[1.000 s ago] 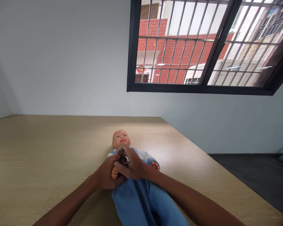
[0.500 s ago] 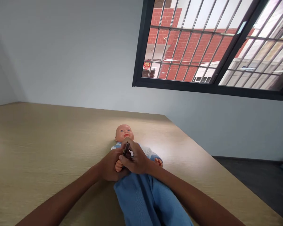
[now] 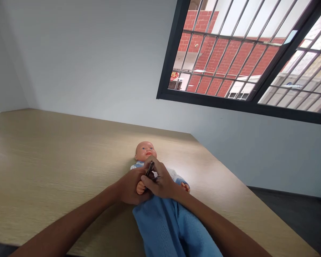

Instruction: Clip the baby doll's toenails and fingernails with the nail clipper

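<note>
A baby doll [image 3: 146,151] lies on its back on the wooden table, its head pointing away from me. It wears a white and light-blue top and blue trousers [image 3: 163,225]. My left hand [image 3: 130,185] is closed around the doll's forearm, so that the small doll hand [image 3: 140,187] sticks out. In the fingers of my right hand [image 3: 160,180] is a dark metal nail clipper [image 3: 149,169], held slantwise right beside that doll hand. Fingers cover the clipper's jaws. The doll's other hand [image 3: 186,187] rests on the table beyond my right wrist.
The light wooden table [image 3: 69,150] reaches to a pale wall [image 3: 96,53]. Its right edge slants down toward me, with dark floor [image 3: 283,210] beyond. A dark-framed window [image 3: 203,99] with metal bars is in the wall at the upper right.
The camera view has turned slightly left, so doll, hands and window sit farther right. Both hands keep their grips, with hardly any visible movement relative to the doll.
</note>
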A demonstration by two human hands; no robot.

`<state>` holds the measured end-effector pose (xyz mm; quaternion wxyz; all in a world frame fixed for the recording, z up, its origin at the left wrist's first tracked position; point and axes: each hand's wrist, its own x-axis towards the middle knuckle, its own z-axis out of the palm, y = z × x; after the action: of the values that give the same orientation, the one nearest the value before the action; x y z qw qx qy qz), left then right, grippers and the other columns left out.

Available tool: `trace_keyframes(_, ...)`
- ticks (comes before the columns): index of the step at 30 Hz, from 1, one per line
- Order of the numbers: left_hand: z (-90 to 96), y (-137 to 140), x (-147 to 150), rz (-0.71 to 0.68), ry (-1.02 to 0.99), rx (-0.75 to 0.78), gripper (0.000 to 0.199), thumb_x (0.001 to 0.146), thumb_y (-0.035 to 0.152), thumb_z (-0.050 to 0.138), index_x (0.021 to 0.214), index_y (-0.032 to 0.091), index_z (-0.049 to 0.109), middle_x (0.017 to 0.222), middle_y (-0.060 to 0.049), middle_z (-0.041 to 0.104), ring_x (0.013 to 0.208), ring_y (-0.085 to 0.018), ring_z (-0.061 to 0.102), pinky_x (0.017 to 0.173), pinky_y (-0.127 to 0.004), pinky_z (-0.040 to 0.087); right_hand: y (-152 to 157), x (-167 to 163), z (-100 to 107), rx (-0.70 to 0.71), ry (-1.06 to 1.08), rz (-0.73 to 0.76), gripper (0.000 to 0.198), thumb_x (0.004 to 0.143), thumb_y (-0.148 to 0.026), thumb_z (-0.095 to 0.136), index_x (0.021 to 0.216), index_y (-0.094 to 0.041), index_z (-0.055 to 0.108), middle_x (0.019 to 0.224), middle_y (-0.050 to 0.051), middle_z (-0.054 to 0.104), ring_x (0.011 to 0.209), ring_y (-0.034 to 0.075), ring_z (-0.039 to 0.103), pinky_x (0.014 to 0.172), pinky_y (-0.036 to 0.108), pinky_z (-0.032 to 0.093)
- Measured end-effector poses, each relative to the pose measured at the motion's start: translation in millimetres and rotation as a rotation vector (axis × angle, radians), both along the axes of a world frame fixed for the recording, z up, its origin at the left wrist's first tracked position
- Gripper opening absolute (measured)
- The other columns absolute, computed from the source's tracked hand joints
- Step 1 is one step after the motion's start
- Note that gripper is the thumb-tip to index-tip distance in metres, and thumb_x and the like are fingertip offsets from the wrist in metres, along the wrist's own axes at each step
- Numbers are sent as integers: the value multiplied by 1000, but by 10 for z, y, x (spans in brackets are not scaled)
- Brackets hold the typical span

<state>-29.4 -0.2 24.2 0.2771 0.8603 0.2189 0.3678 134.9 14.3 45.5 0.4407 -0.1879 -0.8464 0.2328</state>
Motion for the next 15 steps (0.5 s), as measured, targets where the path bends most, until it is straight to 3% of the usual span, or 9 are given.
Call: trace_keyframes(15, 31, -11, 4, 7, 9, -42, 20, 69, 13, 61, 89, 14, 61, 86, -5, 63, 81, -18, 59, 79, -28, 51, 1, -3, 14, -17, 11, 17, 16, 80, -22, 57, 92, -21, 47, 73, -2, 50, 58, 12, 44, 51, 24, 38)
